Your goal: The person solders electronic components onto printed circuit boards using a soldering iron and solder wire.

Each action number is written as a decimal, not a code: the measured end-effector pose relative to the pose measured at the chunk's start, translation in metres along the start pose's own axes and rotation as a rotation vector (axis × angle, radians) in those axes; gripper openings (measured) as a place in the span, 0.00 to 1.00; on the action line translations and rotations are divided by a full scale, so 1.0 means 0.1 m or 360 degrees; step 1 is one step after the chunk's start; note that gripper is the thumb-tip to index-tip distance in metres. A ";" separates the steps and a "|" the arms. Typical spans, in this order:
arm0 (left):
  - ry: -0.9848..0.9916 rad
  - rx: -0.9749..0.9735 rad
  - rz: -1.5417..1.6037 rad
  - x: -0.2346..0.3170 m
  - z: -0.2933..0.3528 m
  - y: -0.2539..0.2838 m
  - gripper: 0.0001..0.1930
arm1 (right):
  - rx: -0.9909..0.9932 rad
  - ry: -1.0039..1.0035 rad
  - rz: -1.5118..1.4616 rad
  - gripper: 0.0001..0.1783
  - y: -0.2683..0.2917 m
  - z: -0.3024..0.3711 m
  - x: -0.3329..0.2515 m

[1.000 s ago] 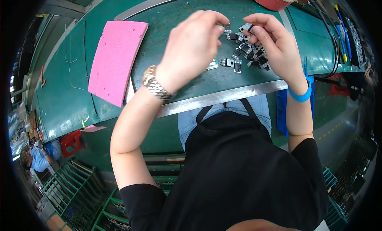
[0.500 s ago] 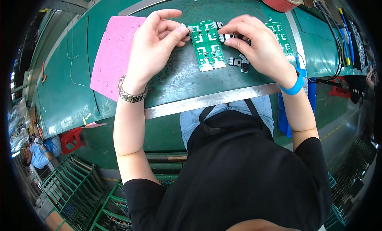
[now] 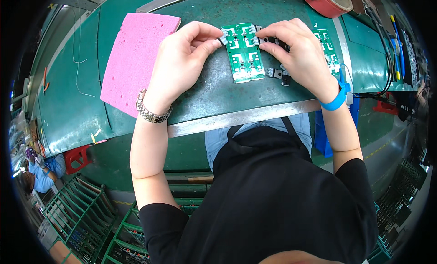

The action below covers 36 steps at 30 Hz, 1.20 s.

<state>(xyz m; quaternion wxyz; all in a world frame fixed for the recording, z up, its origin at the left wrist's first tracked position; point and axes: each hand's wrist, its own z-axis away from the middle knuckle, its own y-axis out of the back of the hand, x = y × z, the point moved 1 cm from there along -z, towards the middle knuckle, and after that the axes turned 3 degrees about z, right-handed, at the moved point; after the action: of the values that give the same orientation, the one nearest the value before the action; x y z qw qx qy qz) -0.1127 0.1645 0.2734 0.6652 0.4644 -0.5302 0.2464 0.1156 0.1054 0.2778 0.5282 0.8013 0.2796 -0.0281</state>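
A green circuit board (image 3: 245,59) with white pads and small parts lies on the bench between my hands. My left hand (image 3: 180,64) pinches a small black transistor-like part (image 3: 222,40) with silvery legs against the board's upper left edge. At the opposite edge, my right hand (image 3: 302,55) grips a similar black part with its thumb and fingertips, its legs over the board's edge. Another such part (image 3: 258,28) sits at the board's upper right corner. Loose black parts (image 3: 278,74) lie below my right fingers. Whether the pinched parts are seated cannot be made out.
A pink foam sheet (image 3: 136,55) lies left of my left arm. Beyond my right hand is a second green board (image 3: 331,52). A red tape roll (image 3: 328,5) and dark cables (image 3: 380,36) are at the far right. Green racks (image 3: 79,214) and a seated person (image 3: 45,173) are at lower left.
My left index finger has curled down into a pinch, bringing its part to the board's edge. My right hand's part has come against the board. The view has shifted slightly.
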 end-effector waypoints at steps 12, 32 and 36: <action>0.0075 -0.0119 -0.0012 -0.02 0.00 -0.05 0.10 | 0.0032 0.0103 0.0120 0.08 0.01 -0.01 0.02; -0.0486 0.0045 -0.0586 0.02 0.02 -0.07 0.08 | 0.0005 0.0025 0.0092 0.08 -0.01 0.00 0.04; -0.0514 0.0061 -0.0652 -0.01 0.03 -0.09 0.07 | 0.0004 0.0033 0.0164 0.07 -0.01 0.02 0.02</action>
<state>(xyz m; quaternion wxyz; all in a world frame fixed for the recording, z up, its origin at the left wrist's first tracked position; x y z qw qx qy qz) -0.1070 0.1581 0.2693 0.5990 0.6080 -0.5196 0.0392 0.1168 0.1048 0.2754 0.5251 0.8154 0.2435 0.0072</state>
